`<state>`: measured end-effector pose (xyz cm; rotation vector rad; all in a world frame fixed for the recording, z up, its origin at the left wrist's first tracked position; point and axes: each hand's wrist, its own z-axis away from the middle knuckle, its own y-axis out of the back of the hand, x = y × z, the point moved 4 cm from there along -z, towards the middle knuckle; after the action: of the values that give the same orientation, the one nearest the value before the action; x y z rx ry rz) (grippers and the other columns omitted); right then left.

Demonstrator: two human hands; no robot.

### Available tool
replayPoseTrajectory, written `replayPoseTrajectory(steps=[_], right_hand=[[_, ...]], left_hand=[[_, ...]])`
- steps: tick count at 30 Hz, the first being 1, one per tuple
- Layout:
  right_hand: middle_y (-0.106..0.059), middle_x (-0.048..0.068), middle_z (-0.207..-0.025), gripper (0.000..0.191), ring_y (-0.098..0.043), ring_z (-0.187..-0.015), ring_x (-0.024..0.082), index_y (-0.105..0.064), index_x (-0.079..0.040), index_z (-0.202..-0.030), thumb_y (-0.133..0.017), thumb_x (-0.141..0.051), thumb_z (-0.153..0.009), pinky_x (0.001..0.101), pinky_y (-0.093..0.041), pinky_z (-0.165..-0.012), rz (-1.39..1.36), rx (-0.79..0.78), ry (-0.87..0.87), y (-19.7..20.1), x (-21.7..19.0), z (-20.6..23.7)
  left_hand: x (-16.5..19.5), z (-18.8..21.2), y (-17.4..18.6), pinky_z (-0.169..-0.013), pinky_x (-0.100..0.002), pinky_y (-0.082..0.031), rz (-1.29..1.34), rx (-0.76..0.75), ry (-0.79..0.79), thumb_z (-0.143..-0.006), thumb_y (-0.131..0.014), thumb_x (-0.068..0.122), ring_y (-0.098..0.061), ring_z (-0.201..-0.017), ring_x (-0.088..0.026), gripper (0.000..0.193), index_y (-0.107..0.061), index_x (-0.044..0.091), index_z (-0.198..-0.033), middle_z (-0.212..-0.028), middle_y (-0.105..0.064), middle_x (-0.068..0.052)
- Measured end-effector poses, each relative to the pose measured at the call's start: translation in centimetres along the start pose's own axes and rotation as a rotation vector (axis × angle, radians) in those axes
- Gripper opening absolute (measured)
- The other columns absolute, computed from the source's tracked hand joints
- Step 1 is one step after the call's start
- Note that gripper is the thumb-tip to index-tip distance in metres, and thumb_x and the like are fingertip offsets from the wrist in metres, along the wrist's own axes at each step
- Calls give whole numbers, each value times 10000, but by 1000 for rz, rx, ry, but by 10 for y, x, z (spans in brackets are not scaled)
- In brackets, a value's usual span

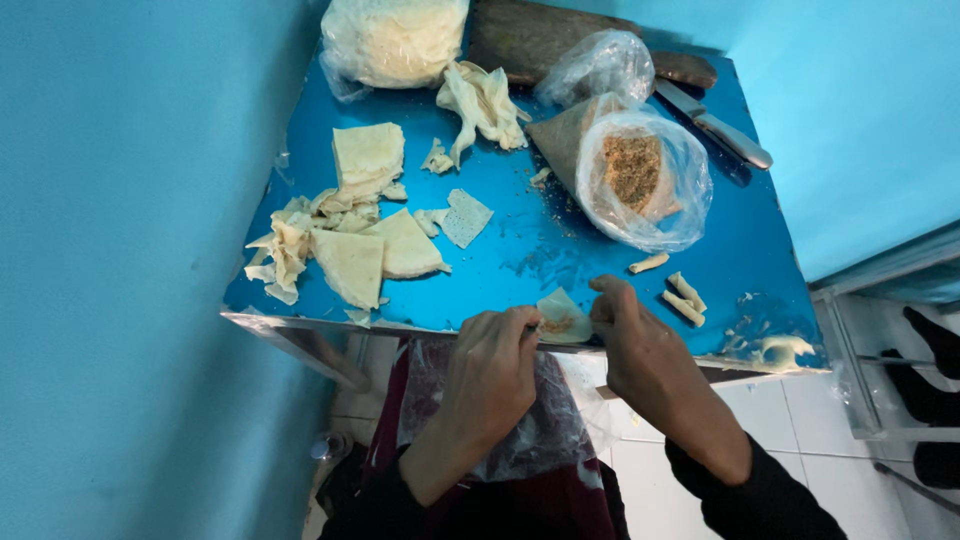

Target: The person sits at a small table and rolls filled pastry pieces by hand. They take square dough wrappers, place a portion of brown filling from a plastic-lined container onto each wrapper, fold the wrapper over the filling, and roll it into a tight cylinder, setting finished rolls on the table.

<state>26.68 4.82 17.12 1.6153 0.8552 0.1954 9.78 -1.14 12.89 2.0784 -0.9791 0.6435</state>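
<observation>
Blue tabletop (520,250) bearing cut pastry sheets (370,255), three finished rolls (675,290) and a clear bag of brown filling (635,175), while left hand (490,375) and right hand (630,335) pinch a filled wrapper (560,320) at its near edge.

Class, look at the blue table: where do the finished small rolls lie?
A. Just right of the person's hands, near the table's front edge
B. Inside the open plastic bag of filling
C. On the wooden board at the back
A: three small rolls lie on the blue table just beyond the right hand, outside the plastic bag of filling.
</observation>
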Motion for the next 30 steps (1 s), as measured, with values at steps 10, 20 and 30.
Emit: replayPoseTrajectory(steps=[10, 20, 30], right_hand=[[-650, 261, -1266, 489, -708, -1143, 355, -375, 2, -1350, -576, 63, -908, 432, -615, -828, -201, -69, -37, -10, 0, -11], [-749, 142, -1188, 466, -762, -1059, 309, -407, -48, -1316, -658, -53, -924, 390, -636, -727, -251, -80, -70, -10, 1, -4], [-745, 136, -1040, 465, -731, -968, 373, -483, -80, -1305, -670, 3, -888, 445, -576, -726, -80, 12, 194, -7, 1, -18]], left_hand=[[-11, -5, -5, -889, -439, -479, -14, -128, -114, -889, -684, 25, -647, -1059, -302, 261, -683, 49, -1149, -1140, -715, -110], [-29, -16, -13, -906, -431, -468, -127, -177, -343, -873, -656, 8, -615, -1012, -274, 185, -635, 67, -1047, -1041, -686, -78], [-22, -21, -23, -877, -455, -446, -181, -91, -278, -830, -652, -7, -596, -960, -306, 195, -629, 70, -1008, -955, -638, -103]])
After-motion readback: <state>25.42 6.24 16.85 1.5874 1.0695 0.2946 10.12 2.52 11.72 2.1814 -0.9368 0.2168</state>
